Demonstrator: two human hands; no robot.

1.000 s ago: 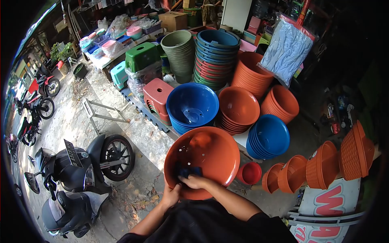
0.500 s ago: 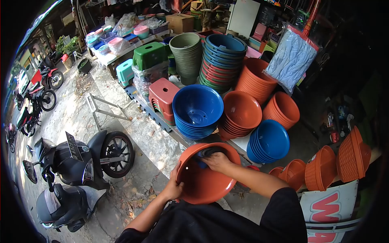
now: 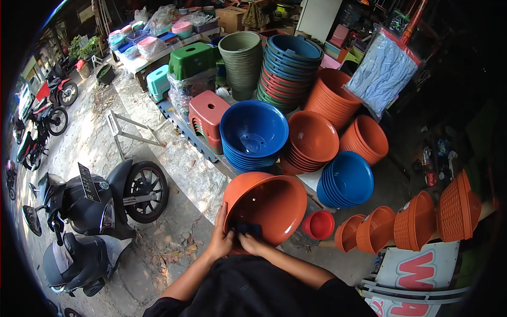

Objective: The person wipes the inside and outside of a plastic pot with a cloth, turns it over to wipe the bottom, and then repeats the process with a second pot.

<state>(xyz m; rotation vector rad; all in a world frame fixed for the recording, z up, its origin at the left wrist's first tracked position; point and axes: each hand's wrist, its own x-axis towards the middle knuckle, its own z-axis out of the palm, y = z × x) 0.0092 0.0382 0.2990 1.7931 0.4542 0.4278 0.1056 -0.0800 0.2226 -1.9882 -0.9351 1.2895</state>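
An orange plastic pot (image 3: 280, 206) is tilted in front of my body, its open mouth turned up toward me and a small hole showing in its base. My left hand (image 3: 219, 241) is closed on the pot's left rim, fingers partly hidden behind the wall. My right hand (image 3: 250, 244) reaches over the near rim and presses a dark cloth (image 3: 249, 229) against the inside. The cloth is bunched and in shadow, so its outline is hard to make out. Just beyond the pot stands a stack of blue pots (image 3: 254, 131).
Stacked orange pots (image 3: 313, 138) and a second blue stack (image 3: 349, 179) stand ahead. A small red pot (image 3: 319, 225) and a row of hanging orange planters (image 3: 415, 221) are at right. A parked motorbike (image 3: 90, 195) is at left, near a metal stand (image 3: 132, 122).
My right hand and the cloth have moved from the pot's far inner wall to its near side. The pot has been tipped and turned, and the view has shifted slightly.
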